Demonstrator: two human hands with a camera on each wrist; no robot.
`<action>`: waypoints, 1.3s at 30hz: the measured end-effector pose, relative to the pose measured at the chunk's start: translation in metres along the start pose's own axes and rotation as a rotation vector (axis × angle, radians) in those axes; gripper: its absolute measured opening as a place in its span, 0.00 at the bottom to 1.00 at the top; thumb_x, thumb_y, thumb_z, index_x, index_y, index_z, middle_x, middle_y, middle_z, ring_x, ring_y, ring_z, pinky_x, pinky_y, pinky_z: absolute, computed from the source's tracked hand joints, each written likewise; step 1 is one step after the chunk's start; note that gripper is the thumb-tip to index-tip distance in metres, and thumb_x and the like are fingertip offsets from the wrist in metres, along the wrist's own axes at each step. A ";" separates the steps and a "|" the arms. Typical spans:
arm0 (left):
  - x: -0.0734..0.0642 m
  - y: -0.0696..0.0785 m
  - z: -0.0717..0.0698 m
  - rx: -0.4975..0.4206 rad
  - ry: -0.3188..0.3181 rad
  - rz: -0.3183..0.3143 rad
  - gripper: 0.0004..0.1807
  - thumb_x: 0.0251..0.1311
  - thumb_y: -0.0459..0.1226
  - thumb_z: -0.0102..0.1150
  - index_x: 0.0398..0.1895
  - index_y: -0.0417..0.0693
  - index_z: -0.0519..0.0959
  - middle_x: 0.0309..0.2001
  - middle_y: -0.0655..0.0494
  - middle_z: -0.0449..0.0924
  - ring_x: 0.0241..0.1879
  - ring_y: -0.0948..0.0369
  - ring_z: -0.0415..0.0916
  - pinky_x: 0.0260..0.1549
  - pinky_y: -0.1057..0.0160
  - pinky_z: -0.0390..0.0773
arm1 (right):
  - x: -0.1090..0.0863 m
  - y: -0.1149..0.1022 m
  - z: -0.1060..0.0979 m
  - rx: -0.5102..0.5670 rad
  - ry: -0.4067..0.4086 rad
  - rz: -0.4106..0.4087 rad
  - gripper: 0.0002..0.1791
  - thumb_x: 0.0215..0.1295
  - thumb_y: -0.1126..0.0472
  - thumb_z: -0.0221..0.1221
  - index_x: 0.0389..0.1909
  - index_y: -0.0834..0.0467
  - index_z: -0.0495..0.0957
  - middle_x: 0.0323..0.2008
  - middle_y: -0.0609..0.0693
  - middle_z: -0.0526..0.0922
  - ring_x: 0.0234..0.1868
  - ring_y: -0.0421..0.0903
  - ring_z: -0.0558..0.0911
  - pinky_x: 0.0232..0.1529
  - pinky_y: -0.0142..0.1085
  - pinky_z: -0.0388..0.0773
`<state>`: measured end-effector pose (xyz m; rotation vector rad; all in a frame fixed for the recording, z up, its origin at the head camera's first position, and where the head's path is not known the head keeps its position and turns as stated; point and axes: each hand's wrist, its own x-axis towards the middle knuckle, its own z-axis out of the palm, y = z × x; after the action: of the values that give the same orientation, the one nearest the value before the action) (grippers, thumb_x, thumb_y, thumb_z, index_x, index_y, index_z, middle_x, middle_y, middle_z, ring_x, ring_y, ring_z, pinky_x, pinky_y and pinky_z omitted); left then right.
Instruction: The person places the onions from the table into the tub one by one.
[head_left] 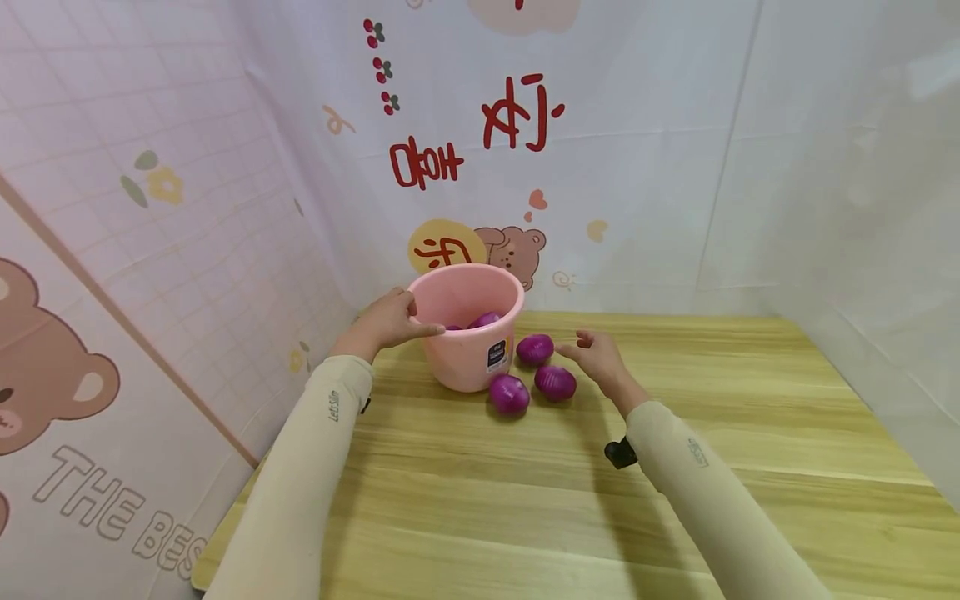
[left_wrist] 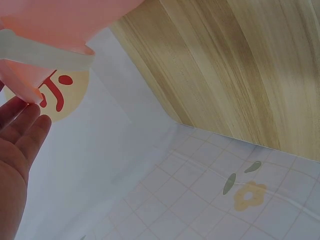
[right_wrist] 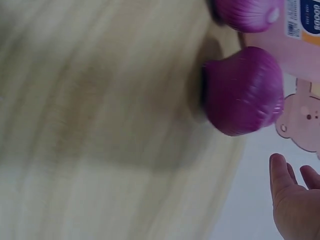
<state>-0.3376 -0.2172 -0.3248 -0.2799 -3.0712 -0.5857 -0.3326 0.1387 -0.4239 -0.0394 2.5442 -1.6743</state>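
A pink bucket (head_left: 459, 362) stands at the back of the table. My left hand (head_left: 386, 321) grips its left rim, with the thumb along the near edge. In the left wrist view, fingers (left_wrist: 32, 135) touch the pink rim beside a pale band (left_wrist: 55, 54). Inside the bucket, a purple onion (head_left: 486, 319) shows above the near rim, with part of another beside it. Three more purple onions (head_left: 556, 383) lie against and to the right of the bucket. My right hand (head_left: 600, 364) holds nothing, fingers extended just right of the farthest loose onion (head_left: 535, 350).
The light wooden table (head_left: 480, 517) reaches a white printed curtain (head_left: 637, 192) at the back. Another printed sheet (head_left: 172, 275) hangs along the left side, and a white one (head_left: 885, 250) along the right. A label (head_left: 497, 355) sits on the bucket's front.
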 end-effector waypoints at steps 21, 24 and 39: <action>0.000 0.000 0.000 0.001 -0.020 0.001 0.48 0.30 0.74 0.55 0.44 0.44 0.71 0.40 0.53 0.65 0.37 0.55 0.67 0.33 0.58 0.69 | -0.014 0.035 0.028 -0.020 -0.024 0.129 0.47 0.53 0.43 0.62 0.63 0.70 0.56 0.61 0.66 0.61 0.62 0.59 0.60 0.60 0.48 0.57; -0.001 0.001 -0.001 0.001 -0.018 -0.001 0.47 0.31 0.73 0.56 0.44 0.44 0.70 0.41 0.53 0.65 0.37 0.56 0.67 0.33 0.58 0.69 | -0.015 0.037 0.030 -0.013 -0.029 0.124 0.46 0.53 0.45 0.62 0.62 0.71 0.56 0.60 0.67 0.61 0.62 0.59 0.61 0.60 0.48 0.57; 0.000 -0.001 -0.002 -0.003 -0.017 0.004 0.47 0.31 0.73 0.55 0.45 0.43 0.70 0.41 0.53 0.65 0.38 0.56 0.67 0.34 0.57 0.70 | -0.013 0.040 0.031 -0.037 0.000 0.120 0.42 0.52 0.44 0.62 0.59 0.70 0.63 0.57 0.66 0.66 0.59 0.58 0.64 0.58 0.47 0.59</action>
<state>-0.3373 -0.2185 -0.3233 -0.2934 -3.0856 -0.5914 -0.3151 0.1267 -0.4719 0.1090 2.5228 -1.5839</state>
